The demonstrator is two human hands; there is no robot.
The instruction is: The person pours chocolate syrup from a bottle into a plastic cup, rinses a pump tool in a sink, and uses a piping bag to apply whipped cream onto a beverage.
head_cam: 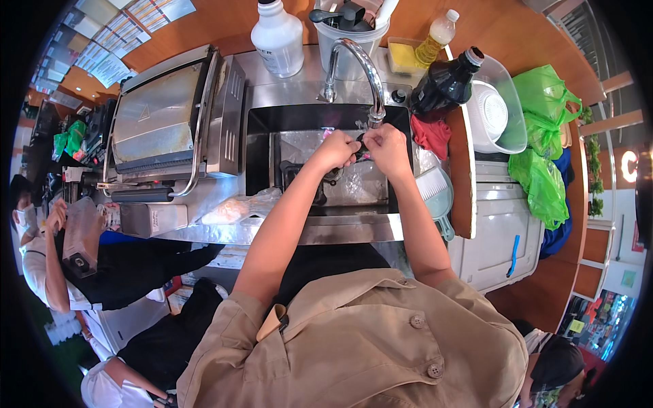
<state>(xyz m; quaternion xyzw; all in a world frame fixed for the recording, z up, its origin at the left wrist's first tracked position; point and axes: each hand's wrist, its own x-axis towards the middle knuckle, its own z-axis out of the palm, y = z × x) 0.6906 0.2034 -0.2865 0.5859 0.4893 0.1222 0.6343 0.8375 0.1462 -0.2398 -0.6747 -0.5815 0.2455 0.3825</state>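
Observation:
My left hand point(336, 149) and my right hand point(387, 149) meet above a stainless steel sink, just under the tap's spout point(376, 118). Both have curled fingers pinching a small dark object point(360, 145), mostly hidden by the fingers. What it is cannot be made out. Below them, the dark-walled sink basin point(326, 115) holds a flat metal surface with wet patches point(357, 186). Black parts point(292, 171) lie in it, left of and partly behind my left forearm. A bit of pink point(327, 133) shows near the basin's back.
A contact grill point(158, 112) stands left, a clear plastic bag point(240, 208) before it. Behind the sink are a white bottle point(278, 41) and a utensil tub point(352, 38). Right are a dark bottle point(444, 84), red cloth point(431, 135) and dustpan brush point(433, 188). People stand nearby.

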